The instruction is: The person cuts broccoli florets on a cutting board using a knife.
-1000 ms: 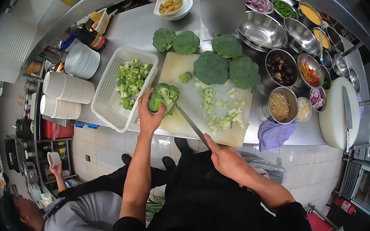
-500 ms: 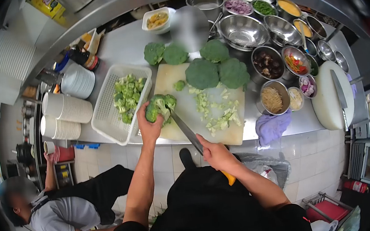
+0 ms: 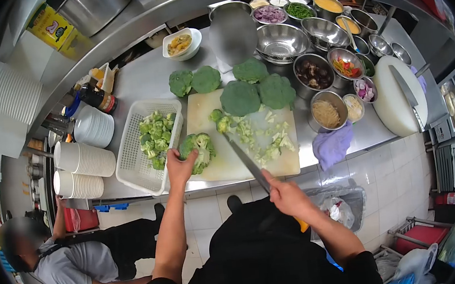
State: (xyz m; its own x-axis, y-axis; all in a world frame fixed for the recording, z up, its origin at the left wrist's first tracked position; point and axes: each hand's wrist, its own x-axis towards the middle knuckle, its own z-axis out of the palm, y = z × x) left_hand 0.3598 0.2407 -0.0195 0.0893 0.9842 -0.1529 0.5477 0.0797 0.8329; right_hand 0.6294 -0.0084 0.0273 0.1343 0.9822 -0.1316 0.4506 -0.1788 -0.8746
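Note:
My left hand (image 3: 180, 166) is closed on a cut broccoli head (image 3: 198, 153) at the left edge of the cutting board (image 3: 201, 105). A knife (image 3: 248, 163) is in my right hand (image 3: 287, 193), its blade reaching up and left over the board. The blade tip touches or nearly touches a small broccoli floret (image 3: 224, 123). Pale chopped stem pieces (image 3: 277, 143) lie on the board's right part. Large broccoli heads (image 3: 240, 97) rest along its top edge. Left of the board, a white perforated basket (image 3: 125, 163) holds cut florets (image 3: 157, 134).
Stacked white bowls (image 3: 84, 156) stand at the left. Metal bowls (image 3: 282, 42) of ingredients fill the right side. A purple cloth (image 3: 333, 146) lies at the front edge, and a second knife (image 3: 408, 92) rests on a round white board (image 3: 391, 107). Another person (image 3: 82, 262) is at the lower left.
The broccoli in my left hand is lower, near the board. My right hand and the knife have shifted down and right, and a floret now lies at the blade tip, apart from the head.

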